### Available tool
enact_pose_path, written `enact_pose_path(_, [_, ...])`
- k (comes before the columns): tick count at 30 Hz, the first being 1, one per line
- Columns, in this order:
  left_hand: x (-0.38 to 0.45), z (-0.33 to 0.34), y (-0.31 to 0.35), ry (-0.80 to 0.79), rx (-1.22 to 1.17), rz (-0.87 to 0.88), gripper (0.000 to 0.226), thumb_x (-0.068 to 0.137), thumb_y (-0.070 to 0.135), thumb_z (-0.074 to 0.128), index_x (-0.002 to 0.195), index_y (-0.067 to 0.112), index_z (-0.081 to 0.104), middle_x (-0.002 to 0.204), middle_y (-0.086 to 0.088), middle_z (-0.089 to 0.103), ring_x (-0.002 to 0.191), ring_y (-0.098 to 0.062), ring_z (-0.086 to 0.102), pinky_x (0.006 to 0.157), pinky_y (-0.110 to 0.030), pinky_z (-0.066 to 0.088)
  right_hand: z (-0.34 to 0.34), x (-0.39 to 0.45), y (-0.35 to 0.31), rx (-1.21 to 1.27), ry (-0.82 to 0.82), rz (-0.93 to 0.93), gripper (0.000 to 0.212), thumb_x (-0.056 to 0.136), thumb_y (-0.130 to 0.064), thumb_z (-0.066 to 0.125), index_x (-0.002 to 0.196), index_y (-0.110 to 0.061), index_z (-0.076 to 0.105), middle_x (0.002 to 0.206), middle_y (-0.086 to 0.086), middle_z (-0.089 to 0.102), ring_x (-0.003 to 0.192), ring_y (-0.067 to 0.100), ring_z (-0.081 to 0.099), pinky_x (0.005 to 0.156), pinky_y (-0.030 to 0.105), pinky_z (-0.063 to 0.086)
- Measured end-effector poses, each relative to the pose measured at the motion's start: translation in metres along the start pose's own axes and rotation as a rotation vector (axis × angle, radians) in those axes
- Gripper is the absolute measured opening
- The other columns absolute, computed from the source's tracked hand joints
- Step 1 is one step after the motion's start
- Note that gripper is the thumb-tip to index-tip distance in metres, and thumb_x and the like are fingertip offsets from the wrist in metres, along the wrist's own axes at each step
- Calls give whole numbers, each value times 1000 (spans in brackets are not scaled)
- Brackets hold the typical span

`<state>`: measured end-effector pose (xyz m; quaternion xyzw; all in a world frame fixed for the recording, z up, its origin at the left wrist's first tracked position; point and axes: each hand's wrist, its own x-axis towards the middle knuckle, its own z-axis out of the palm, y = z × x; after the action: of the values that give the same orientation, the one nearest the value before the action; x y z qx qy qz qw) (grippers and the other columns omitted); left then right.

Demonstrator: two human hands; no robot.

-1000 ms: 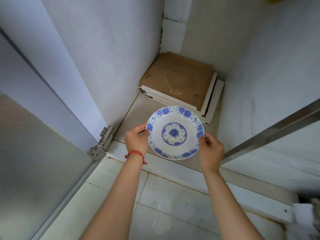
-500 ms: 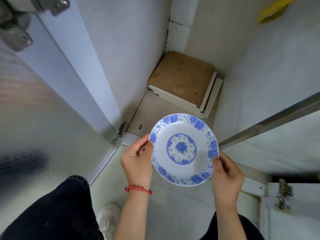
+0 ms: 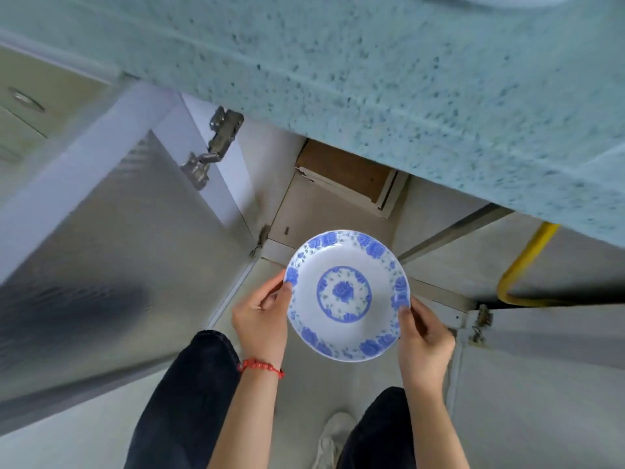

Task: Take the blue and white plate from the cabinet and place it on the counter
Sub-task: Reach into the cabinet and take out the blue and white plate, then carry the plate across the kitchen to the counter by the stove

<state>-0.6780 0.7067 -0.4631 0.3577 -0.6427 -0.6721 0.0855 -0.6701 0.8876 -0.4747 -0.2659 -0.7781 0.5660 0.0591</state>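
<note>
I hold the blue and white plate [image 3: 346, 296] face up in both hands, out in front of the open cabinet [image 3: 314, 211] and below the speckled teal counter [image 3: 389, 79]. My left hand [image 3: 262, 316], with a red bracelet at the wrist, grips the plate's left rim. My right hand [image 3: 424, 336] grips the right rim. The counter's front edge fills the top of the view, above the plate.
The cabinet's left door [image 3: 101, 248] stands open with a metal hinge [image 3: 213, 147] showing. A right door [image 3: 541, 384] is open too. Brown and white boards [image 3: 348, 174] lie at the cabinet's back. A yellow hose [image 3: 521, 265] runs at right. My legs and shoe are below.
The plate has come out of the cabinet and risen with both hands. The view has lifted, and the counter's edge now shows at the top.
</note>
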Motion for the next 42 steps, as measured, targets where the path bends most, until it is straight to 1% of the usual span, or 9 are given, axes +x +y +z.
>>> enact_pose_path(3, [-27,-15,34,-6,0,4,32,77,4,67,79,36,71,68,24,72,70,0,69,57,-8,50,-20,-24,-33,-25,-14,14,21,86,-11,55,102,-15,69,85,-1,72,76,4,65,57,10,50])
enact_pose_path(8, [-74,-44,80,13,16,12,25,77,-1,66,89,20,71,66,26,71,67,1,68,58,-7,50,-56,-64,-82,-32,-32,51,23,85,-7,55,94,-20,71,67,-19,68,61,-8,61,49,3,44])
enact_pose_path(13, [-119,-74,116,29,15,27,28,76,0,68,83,28,71,67,23,72,68,2,68,58,-7,50,-85,-97,-122,-43,-96,22,20,85,-7,55,95,-13,70,73,-9,69,60,-7,60,48,4,43])
enact_pose_path(20, [-176,-109,153,116,-23,82,29,75,-1,68,87,25,70,82,8,71,69,0,69,60,-10,53,-119,-134,-173,-32,-215,-63,24,85,-9,55,84,-27,70,63,-23,67,57,-5,59,48,5,44])
enact_pose_path(26, [-210,-150,171,135,-31,78,25,75,0,69,90,20,71,70,19,72,69,0,69,59,-9,52,-130,-175,-202,-60,-265,-102,36,85,-10,55,79,-43,66,66,-25,67,62,-1,61,52,14,51])
enact_pose_path(30, [-222,-189,182,154,-49,75,23,75,0,69,92,16,72,69,24,72,69,-1,69,60,-9,52,-122,-209,-211,-84,-296,-131,28,85,-8,54,87,-31,70,66,-26,68,62,-2,62,51,14,51])
enact_pose_path(35, [-228,-264,191,238,-75,112,21,75,0,69,91,14,72,77,6,72,66,1,68,59,-8,52,-87,-266,-225,-92,-376,-209,22,86,-8,54,96,-19,70,67,-16,69,68,1,65,50,14,53])
enact_pose_path(39, [-234,-346,196,330,-77,122,20,75,1,69,91,13,72,76,10,70,66,2,68,59,-9,53,-45,-331,-235,-65,-492,-249,20,89,-12,52,101,-17,68,81,-13,69,73,-3,66,50,12,52])
enact_pose_path(42, [-241,-409,197,409,-75,114,20,75,4,69,86,20,73,67,22,71,68,2,68,60,-11,54,-10,-381,-243,-56,-584,-323,21,89,-13,53,99,-24,68,73,-26,68,74,-4,66,52,13,54])
